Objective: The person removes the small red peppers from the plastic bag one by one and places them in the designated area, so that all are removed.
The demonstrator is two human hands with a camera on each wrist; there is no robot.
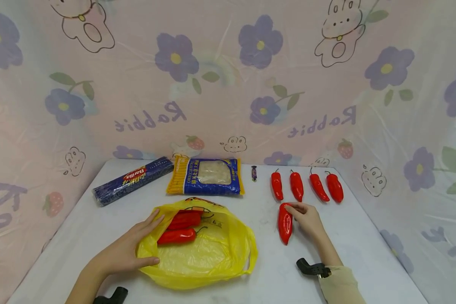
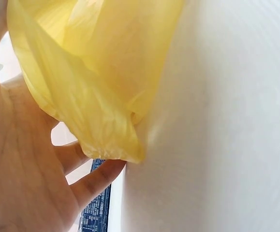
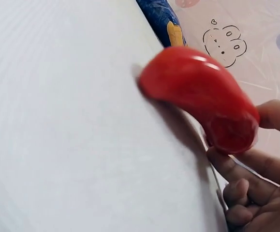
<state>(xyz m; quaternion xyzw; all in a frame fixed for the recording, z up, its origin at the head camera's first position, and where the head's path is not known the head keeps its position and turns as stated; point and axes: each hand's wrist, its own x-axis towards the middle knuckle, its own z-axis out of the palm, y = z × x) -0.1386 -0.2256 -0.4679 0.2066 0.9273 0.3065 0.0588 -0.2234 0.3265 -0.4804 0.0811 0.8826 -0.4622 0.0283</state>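
Observation:
My right hand pinches the top end of a glossy red pepper between thumb and fingers. In the right wrist view this pepper is tilted close over the table, its hollow stem end by the fingertips. My left hand spreads its fingers and thumb against the left side of a yellow plastic bag, whose mouth gapes upward. Inside the bag lie red peppers with stems. In the left wrist view the fairly straight fingers touch the outside of the bag.
Several red peppers stand in a row at the back right. A candy in a dark wrapper lies to their left. Behind the yellow bag are a blue-yellow pasta bag and a dark blue spaghetti pack. A printed curtain encloses the white table.

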